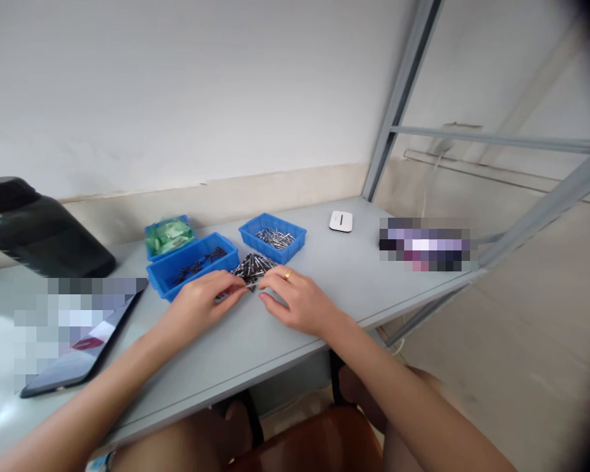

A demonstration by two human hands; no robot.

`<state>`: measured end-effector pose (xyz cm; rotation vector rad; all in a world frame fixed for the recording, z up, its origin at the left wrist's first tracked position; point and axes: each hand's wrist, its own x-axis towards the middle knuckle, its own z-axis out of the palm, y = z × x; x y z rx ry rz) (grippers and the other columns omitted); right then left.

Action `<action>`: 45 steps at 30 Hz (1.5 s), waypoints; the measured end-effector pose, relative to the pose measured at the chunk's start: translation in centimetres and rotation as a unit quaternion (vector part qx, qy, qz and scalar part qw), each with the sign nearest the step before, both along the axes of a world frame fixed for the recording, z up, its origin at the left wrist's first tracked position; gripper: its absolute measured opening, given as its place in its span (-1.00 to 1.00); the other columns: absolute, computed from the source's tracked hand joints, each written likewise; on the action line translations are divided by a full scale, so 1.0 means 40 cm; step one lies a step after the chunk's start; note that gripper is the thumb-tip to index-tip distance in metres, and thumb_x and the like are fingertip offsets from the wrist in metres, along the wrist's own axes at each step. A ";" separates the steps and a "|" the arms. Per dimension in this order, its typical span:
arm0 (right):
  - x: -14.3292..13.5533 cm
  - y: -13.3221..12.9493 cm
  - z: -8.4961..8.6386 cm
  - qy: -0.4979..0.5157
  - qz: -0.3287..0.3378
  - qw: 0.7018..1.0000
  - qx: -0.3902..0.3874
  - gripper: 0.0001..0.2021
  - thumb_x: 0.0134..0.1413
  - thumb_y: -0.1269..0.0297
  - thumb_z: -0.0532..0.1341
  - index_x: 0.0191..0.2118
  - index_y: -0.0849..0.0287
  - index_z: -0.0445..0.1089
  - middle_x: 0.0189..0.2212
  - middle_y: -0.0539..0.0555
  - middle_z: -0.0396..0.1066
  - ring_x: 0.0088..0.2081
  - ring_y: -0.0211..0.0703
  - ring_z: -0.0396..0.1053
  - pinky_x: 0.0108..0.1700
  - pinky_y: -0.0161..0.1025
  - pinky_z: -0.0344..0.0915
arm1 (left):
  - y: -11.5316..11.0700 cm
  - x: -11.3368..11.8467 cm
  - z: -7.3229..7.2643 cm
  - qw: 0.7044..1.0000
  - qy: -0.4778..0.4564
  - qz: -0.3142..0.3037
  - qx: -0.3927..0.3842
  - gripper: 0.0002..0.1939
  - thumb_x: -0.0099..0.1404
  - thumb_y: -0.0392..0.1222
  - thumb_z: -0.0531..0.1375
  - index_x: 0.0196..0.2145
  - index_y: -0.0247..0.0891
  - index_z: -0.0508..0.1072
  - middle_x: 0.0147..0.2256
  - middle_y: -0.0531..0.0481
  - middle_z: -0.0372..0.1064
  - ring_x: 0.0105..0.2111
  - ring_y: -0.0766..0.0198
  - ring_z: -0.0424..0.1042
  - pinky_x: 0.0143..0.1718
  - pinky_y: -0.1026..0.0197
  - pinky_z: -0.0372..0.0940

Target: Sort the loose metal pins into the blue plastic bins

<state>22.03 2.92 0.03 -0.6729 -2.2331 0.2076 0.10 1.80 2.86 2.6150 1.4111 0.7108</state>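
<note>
My left hand [207, 296] has its thumb and forefinger pinched on a thin silver metal pin [252, 285]. At the pin's other end is my right hand [295, 298], fingers curled, a ring on one of them; the fingertips meet the pin, though their exact hold is small in view. Just behind my hands lies a heap of similar dark and silver pins [254, 265], partly hidden by my fingers. A blue bin [163, 280] at the left holds several dark pins. Another blue bin [295, 246] behind the heap holds many silver pins.
A third blue bin [150, 246] with green plastic bags [171, 236] stands at the back left. A tablet [93, 354] and a dark bottle [44, 229] are further left. A white box-like device [341, 221] and a blurred item [425, 244] lie right, beside a metal frame post [398, 98].
</note>
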 end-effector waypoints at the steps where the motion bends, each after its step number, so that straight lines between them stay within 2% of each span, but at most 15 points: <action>1: 0.000 0.000 -0.001 -0.003 0.000 1.000 0.000 -0.84 0.26 0.34 0.02 -0.15 0.17 0.31 -0.19 0.14 0.39 -0.08 -0.13 0.33 -0.01 -0.20 0.28 | -0.001 0.000 0.001 1.000 0.003 0.001 0.000 -0.74 0.36 -0.04 0.05 -0.27 -0.21 0.48 -0.33 0.01 0.48 -0.35 0.27 0.44 -0.30 0.26 0.31; 7: 0.000 0.002 -0.003 -0.002 0.004 1.000 0.016 -0.82 0.27 0.36 -0.01 -0.21 0.19 0.33 -0.25 0.12 0.40 -0.14 -0.15 0.33 -0.04 -0.21 0.28 | -0.003 0.000 0.004 1.000 0.001 0.008 0.013 -0.73 0.37 -0.04 0.05 -0.25 -0.21 0.47 -0.32 0.00 0.48 -0.37 0.28 0.45 -0.28 0.25 0.33; 14: 0.000 0.003 -0.005 -0.002 0.000 1.000 0.023 -0.83 0.25 0.37 0.01 -0.19 0.20 0.33 -0.24 0.13 0.40 -0.13 -0.15 0.33 -0.05 -0.22 0.29 | 0.003 -0.009 -0.004 0.999 -0.012 0.011 0.028 -0.72 0.36 -0.02 0.06 -0.24 -0.20 0.48 -0.31 0.00 0.49 -0.37 0.26 0.45 -0.27 0.24 0.33; 18: -0.001 0.001 -0.004 0.012 -0.007 1.000 0.026 -0.84 0.25 0.37 0.02 -0.20 0.19 0.34 -0.25 0.13 0.41 -0.13 -0.15 0.35 -0.04 -0.20 0.30 | -0.001 -0.004 0.001 0.999 -0.021 0.035 0.014 -0.71 0.35 0.00 0.07 -0.18 -0.22 0.47 -0.32 0.00 0.49 -0.39 0.26 0.44 -0.30 0.24 0.32; 21: 0.002 0.005 -0.004 0.052 -0.057 0.997 0.007 -0.85 0.24 0.36 0.03 -0.22 0.16 0.34 -0.25 0.13 0.42 -0.14 -0.14 0.36 -0.04 -0.18 0.30 | -0.002 0.000 0.001 0.999 -0.015 0.045 -0.010 -0.69 0.34 0.01 0.07 -0.13 -0.22 0.46 -0.33 0.00 0.49 -0.39 0.25 0.45 -0.32 0.24 0.33; 24: 0.005 0.023 -0.007 0.086 -0.144 0.986 -0.022 -0.85 0.22 0.36 0.04 -0.22 0.15 0.35 -0.24 0.13 0.42 -0.15 -0.10 0.38 -0.08 -0.16 0.32 | 0.001 -0.002 -0.009 0.999 0.027 0.019 -0.029 -0.71 0.34 -0.03 0.05 -0.15 -0.18 0.47 -0.30 -0.01 0.48 -0.31 0.21 0.46 -0.29 0.22 0.33; 28: 0.003 0.055 -0.020 0.045 -0.204 0.977 -0.048 -0.71 0.18 0.33 0.09 0.02 0.16 0.30 -0.01 0.20 0.33 -0.01 0.03 0.34 0.00 -0.01 0.32 | 0.009 -0.009 -0.029 0.997 0.070 0.010 -0.030 -0.71 0.34 -0.04 0.03 -0.15 -0.15 0.48 -0.22 -0.05 0.45 -0.21 0.16 0.45 -0.23 0.18 0.34; 30: 0.000 0.060 -0.026 0.021 -0.206 0.977 -0.060 -0.62 0.17 0.33 0.10 0.11 0.15 0.24 0.08 0.22 0.26 0.07 0.07 0.29 0.05 0.04 0.30 | 0.011 -0.012 -0.038 0.996 0.078 0.014 -0.032 -0.71 0.34 -0.04 0.03 -0.13 -0.15 0.48 -0.17 -0.06 0.43 -0.17 0.13 0.44 -0.18 0.15 0.35; 33: -0.006 0.048 -0.028 0.022 -0.200 0.978 -0.062 -0.65 0.18 0.33 0.09 0.09 0.16 0.27 0.10 0.22 0.24 0.09 0.05 0.28 0.07 0.02 0.28 | 0.012 -0.013 -0.045 0.995 0.094 0.014 -0.036 -0.71 0.34 -0.05 0.04 -0.10 -0.14 0.47 -0.14 -0.07 0.41 -0.13 0.11 0.42 -0.15 0.13 0.35; 36: -0.009 0.027 -0.025 0.017 -0.154 0.987 -0.052 -0.75 0.20 0.36 0.06 -0.03 0.16 0.34 -0.01 0.18 0.32 0.00 -0.05 0.34 0.03 -0.08 0.31 | 0.012 -0.011 -0.045 0.993 0.110 0.019 -0.037 -0.70 0.34 -0.05 0.03 -0.09 -0.14 0.46 -0.14 -0.07 0.40 -0.13 0.11 0.41 -0.15 0.12 0.35; 40: -0.011 0.014 -0.025 -0.059 -0.073 0.994 -0.051 -0.82 0.21 0.39 0.06 -0.13 0.16 0.35 -0.19 0.10 0.41 -0.12 -0.13 0.37 -0.05 -0.19 0.30 | 0.012 -0.009 -0.041 0.993 0.112 0.008 -0.045 -0.72 0.36 -0.10 0.01 -0.13 -0.15 0.47 -0.18 -0.06 0.42 -0.13 0.11 0.41 -0.13 0.11 0.34; 45: -0.014 0.014 -0.027 -0.122 -0.061 0.990 -0.044 -0.87 0.24 0.38 0.06 -0.22 0.16 0.35 -0.32 0.06 0.39 -0.21 -0.17 0.34 -0.13 -0.25 0.25 | 0.010 -0.007 -0.042 0.992 0.117 0.001 -0.040 -0.70 0.37 -0.12 0.00 -0.06 -0.16 0.44 -0.14 -0.08 0.41 -0.10 0.10 0.40 -0.10 0.10 0.33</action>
